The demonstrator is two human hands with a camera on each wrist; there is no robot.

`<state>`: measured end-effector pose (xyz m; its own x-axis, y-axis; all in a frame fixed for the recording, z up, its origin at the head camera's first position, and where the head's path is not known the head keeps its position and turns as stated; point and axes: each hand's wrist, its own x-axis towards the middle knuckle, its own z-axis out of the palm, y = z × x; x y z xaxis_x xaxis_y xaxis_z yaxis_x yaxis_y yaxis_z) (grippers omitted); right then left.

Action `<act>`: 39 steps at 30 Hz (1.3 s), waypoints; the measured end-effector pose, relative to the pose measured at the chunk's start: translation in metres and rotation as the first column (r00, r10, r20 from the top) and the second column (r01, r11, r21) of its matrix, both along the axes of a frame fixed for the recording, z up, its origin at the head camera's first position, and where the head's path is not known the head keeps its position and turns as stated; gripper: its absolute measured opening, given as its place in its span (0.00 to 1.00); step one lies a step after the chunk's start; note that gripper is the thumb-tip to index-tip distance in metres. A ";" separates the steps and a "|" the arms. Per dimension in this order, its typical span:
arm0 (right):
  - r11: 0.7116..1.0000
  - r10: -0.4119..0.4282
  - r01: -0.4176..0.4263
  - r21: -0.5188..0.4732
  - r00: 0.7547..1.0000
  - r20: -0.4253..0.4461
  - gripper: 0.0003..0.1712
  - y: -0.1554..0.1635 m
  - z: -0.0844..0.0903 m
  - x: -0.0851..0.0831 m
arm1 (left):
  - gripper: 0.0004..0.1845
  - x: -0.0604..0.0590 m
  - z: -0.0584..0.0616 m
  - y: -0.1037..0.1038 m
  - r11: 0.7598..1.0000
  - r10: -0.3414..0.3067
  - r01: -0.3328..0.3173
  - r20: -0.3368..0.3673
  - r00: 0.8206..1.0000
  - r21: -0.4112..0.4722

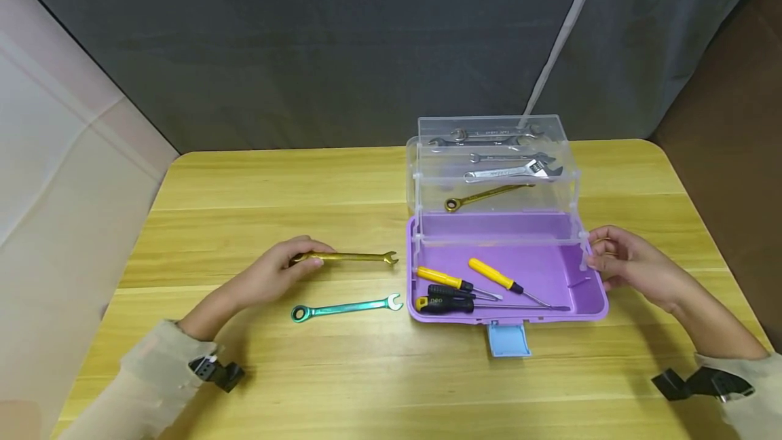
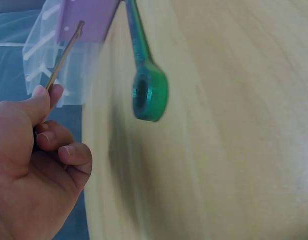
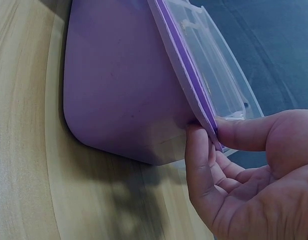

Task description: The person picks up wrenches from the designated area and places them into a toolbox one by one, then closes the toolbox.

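A gold wrench [image 1: 360,257] sits in the left grip [image 1: 287,267], thumb and forefinger closed on one end with no gap to spare, the remaining fingers loosely curled; its open-ended head points away to the right, just short of the purple toolbox [image 1: 550,265]. Nearer the person than that grip, and a little to its right, a teal wrench [image 1: 349,307] lies on the wooden surface [image 1: 244,189], untouched, its ring end to the left. The toolbox stands well to the right of the left grip, its right rim pinched in the right grip [image 1: 638,270], thumb on the inner side and forefinger against the outer wall. Left of the right grip, inside the box, lie two yellow-handled screwdrivers [image 1: 495,275] and, closer to the person, two black-handled screwdrivers [image 1: 449,305]. A blue latch [image 1: 509,341] hangs from the front wall, left of the right grip and nearer the person. Beyond both grips, raised over the back of the box, clear trays [image 1: 495,226] carry a second gold wrench [image 1: 489,197], an adjustable wrench [image 1: 507,172] and several silver wrenches [image 1: 510,158]. Farther out, a dark cloth [image 1: 293,53] hangs behind the surface.
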<state>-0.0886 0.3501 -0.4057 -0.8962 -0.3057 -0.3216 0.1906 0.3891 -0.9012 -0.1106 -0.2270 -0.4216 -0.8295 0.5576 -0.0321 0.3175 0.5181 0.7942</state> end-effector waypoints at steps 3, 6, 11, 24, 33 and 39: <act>1.000 0.001 -0.001 -0.009 1.000 -0.001 0.12 0.000 0.000 0.000 | 0.13 -0.001 0.005 0.000 1.000 0.001 -0.001 -0.005 1.000 0.015; 1.000 0.002 -0.002 -0.022 1.000 -0.001 0.12 0.001 0.000 0.000 | 0.13 -0.001 0.012 0.000 1.000 0.002 -0.001 -0.013 1.000 0.029; 1.000 0.006 -0.006 -0.025 1.000 0.001 0.12 0.001 0.000 0.000 | 0.14 -0.002 0.022 0.001 0.998 -0.001 0.002 -0.023 1.000 0.058; 1.000 0.011 -0.011 -0.015 1.000 -0.004 0.12 0.001 0.000 0.000 | 0.14 -0.008 0.042 0.006 0.998 -0.006 0.008 -0.035 0.999 0.065; 0.999 0.012 -0.012 -0.032 1.000 0.001 0.12 0.001 0.000 -0.001 | 0.14 -0.013 0.053 0.019 0.998 -0.007 0.010 -0.053 0.999 0.062; 0.999 0.013 -0.013 -0.033 1.000 -0.004 0.12 0.001 0.001 -0.001 | 0.14 -0.017 0.062 0.033 0.998 0.006 -0.003 -0.040 0.999 0.063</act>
<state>-0.0893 0.3510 -0.4050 -0.8933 -0.3277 -0.3078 0.1822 0.3619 -0.9142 -0.1272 -0.1944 -0.3592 -0.8319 0.5538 0.0359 0.3473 0.4690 0.8121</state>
